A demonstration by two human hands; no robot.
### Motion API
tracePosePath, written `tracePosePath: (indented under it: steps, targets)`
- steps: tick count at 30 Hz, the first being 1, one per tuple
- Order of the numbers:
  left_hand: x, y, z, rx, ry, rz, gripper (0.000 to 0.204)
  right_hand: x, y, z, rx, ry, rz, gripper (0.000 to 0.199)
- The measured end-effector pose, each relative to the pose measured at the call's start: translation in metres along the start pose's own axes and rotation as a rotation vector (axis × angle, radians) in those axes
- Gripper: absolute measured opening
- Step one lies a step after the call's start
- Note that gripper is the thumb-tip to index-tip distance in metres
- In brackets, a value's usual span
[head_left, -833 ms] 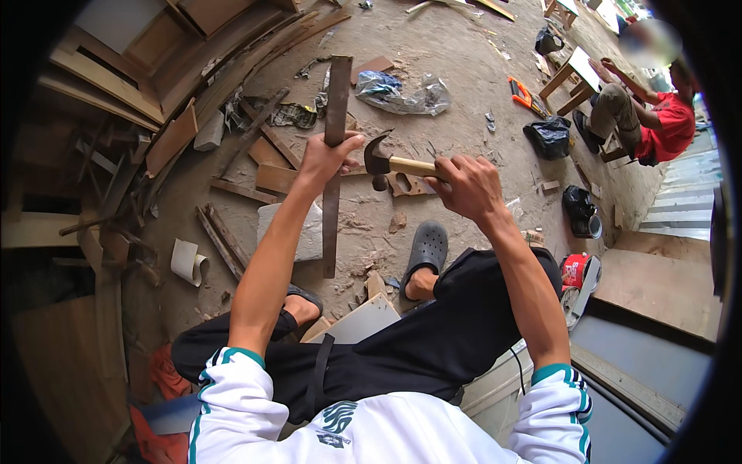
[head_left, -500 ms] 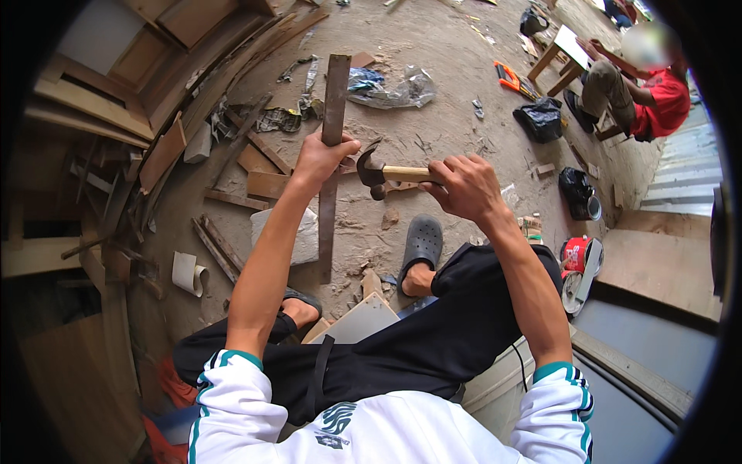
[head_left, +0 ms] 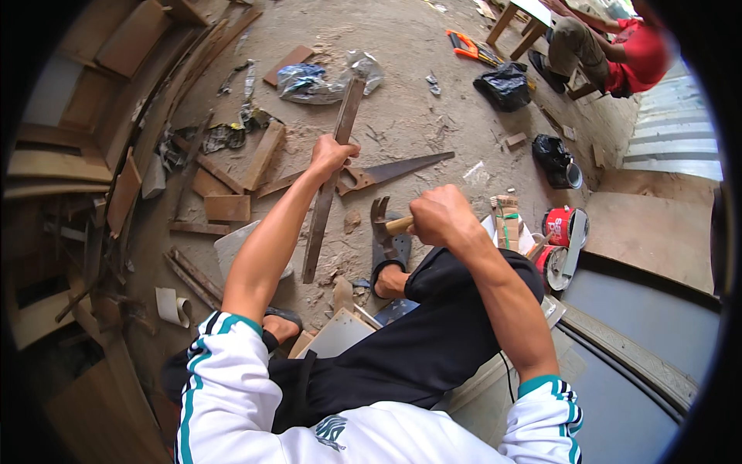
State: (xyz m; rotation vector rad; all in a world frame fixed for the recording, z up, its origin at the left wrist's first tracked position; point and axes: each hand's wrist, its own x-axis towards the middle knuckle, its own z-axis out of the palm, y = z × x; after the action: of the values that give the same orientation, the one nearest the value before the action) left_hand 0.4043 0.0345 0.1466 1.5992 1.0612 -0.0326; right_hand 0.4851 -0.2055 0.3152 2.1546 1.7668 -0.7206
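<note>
Left grip: closed fully around a long wood strip, about a third of the way down from its upper end. Strip stands steeply, tilted slightly right at the top; its lower end rests on the dusty floor below the grip, beside a pale board.

Right grip: closed fully around the wooden handle of a claw hammer. Hammer head sits just left of this grip, claw pointing up, clear of the strip and to its right. Below the hammer head, a foot in a dark sandal rests on the floor.

Between the two grips, farther off, a handsaw lies flat on the floor, blade pointing right. Wood offcuts lie scattered left of the left grip. Red cans stand right of the right grip. Beyond, a seated person in a red shirt occupies the upper right.
</note>
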Motion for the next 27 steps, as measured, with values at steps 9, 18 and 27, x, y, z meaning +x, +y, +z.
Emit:
tracePosePath:
  steps: [9,18,27]
  targets:
    - [0.053,-0.031,0.039,-0.068,-0.122,0.041,0.032,0.011,0.0,-0.019,0.152,0.166,0.016,0.005]
    - [-0.017,-0.021,-0.016,0.151,0.075,0.32,0.035,0.005,0.013,-0.057,0.129,0.265,0.149,0.035]
    - [-0.121,-0.016,-0.081,0.554,0.263,0.425,0.035,-0.001,0.007,-0.068,0.162,0.424,0.057,0.039]
